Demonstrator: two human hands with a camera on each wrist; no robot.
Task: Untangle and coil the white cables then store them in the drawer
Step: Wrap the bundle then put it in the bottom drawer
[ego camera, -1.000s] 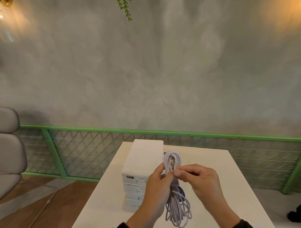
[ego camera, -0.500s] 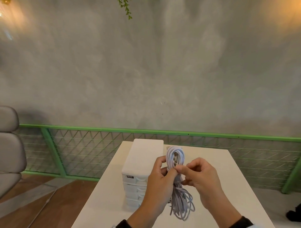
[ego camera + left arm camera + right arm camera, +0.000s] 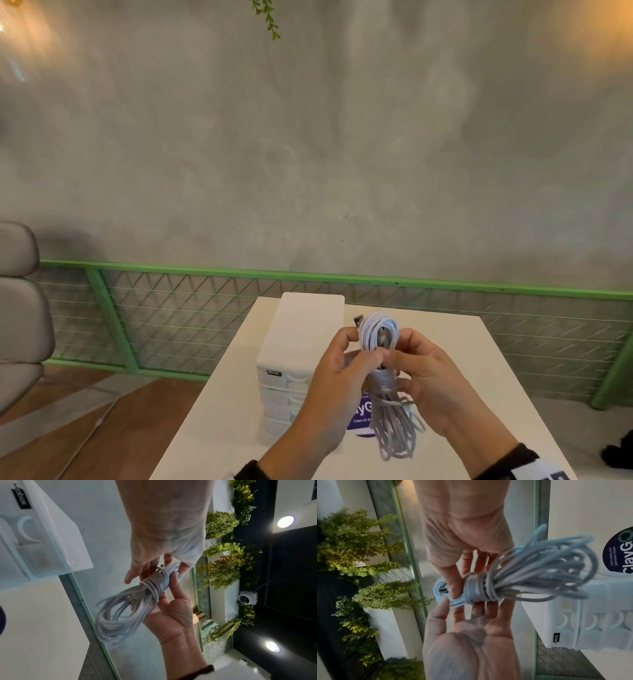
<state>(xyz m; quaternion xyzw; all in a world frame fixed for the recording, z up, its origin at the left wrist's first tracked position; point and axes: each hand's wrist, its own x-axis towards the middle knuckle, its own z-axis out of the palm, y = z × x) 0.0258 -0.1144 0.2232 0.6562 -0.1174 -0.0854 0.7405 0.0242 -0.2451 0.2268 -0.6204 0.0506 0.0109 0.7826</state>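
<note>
A white cable is coiled into a long bundle, its middle bound by several turns of its own tail. Loose loops hang below, and a metal plug sticks out at the top. My left hand and right hand both pinch the bundle at the bound middle, thumbs in front and fingers behind, above the table. In the right wrist view my right thumb presses the small upper loop. The white drawer unit stands just left of my hands with every drawer closed.
The white table carries a purple round sticker beneath the hanging loops. A green mesh railing runs behind the table's far edge. A grey padded chair stands at the far left over a wooden floor.
Both hands have lifted the bundle a little higher. The right hand has shifted from pinching the cable end near the top to holding the bound middle, and the plug now pokes out at the top.
</note>
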